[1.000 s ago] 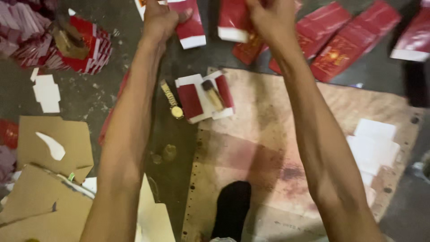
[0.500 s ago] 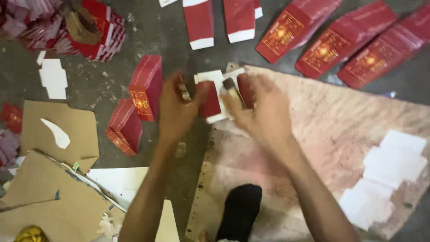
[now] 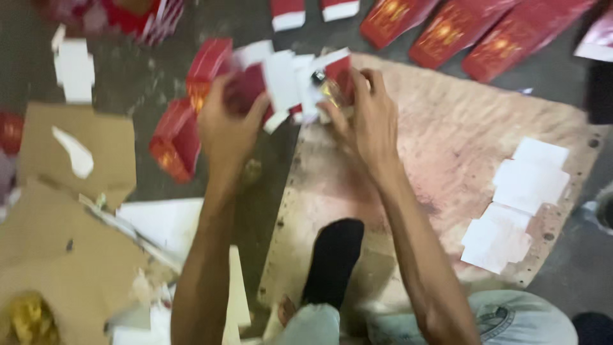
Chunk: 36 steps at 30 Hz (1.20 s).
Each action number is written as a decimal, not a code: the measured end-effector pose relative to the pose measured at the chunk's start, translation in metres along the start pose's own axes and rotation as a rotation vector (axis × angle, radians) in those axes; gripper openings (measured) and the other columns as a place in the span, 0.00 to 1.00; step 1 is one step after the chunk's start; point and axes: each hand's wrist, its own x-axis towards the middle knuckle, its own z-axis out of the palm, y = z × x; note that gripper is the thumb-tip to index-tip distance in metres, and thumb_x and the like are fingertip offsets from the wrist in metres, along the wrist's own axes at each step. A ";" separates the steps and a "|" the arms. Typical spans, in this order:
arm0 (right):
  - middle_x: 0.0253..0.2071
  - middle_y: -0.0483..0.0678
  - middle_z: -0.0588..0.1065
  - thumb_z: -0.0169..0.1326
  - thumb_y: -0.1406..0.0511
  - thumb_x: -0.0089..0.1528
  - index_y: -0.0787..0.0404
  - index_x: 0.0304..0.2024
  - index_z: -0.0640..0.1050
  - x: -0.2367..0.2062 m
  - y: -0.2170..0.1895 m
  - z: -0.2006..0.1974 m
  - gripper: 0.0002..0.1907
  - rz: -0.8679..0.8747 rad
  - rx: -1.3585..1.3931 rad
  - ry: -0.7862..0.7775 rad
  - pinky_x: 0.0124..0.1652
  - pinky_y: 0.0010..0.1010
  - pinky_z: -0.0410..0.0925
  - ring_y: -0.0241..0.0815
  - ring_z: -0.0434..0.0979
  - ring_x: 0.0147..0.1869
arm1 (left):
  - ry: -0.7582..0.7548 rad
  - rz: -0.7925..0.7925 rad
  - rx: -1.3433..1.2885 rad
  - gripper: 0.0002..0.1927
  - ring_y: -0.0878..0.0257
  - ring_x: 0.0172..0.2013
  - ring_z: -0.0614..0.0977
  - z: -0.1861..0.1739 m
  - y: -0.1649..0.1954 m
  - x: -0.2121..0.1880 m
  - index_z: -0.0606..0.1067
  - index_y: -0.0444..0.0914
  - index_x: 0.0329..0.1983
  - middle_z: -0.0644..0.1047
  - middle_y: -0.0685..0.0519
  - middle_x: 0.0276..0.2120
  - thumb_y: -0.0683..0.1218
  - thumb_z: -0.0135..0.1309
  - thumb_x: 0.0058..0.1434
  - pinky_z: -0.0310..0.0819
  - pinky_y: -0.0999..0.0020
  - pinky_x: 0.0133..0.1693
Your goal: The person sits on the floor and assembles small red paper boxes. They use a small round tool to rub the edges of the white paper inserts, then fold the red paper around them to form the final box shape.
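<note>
Both of my hands hold a red and white folded carton above the near edge of a worn wooden board. My left hand grips its red left side. My right hand grips its right side, where a small glass bottle with a dark cap sits against the card. The picture is blurred by motion, so the carton's exact shape is unclear.
Red cartons lie on the grey floor to the left, and flat red cartons line the top edge. White card pieces lie on the board's right side. Brown cardboard is at left. A black-socked foot rests on the board.
My hands came back from the far cartons, took hold of the red and white carton with the bottle, and lifted it slightly up and left. The camera view shifted.
</note>
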 end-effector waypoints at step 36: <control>0.56 0.59 0.71 0.58 0.78 0.62 0.64 0.67 0.65 -0.218 0.016 -0.071 0.32 0.316 0.096 0.403 0.61 0.42 0.68 0.57 0.74 0.60 | -0.549 0.753 0.200 0.26 0.49 0.60 0.79 0.141 -0.011 -0.195 0.72 0.34 0.62 0.76 0.44 0.58 0.37 0.63 0.60 0.76 0.58 0.58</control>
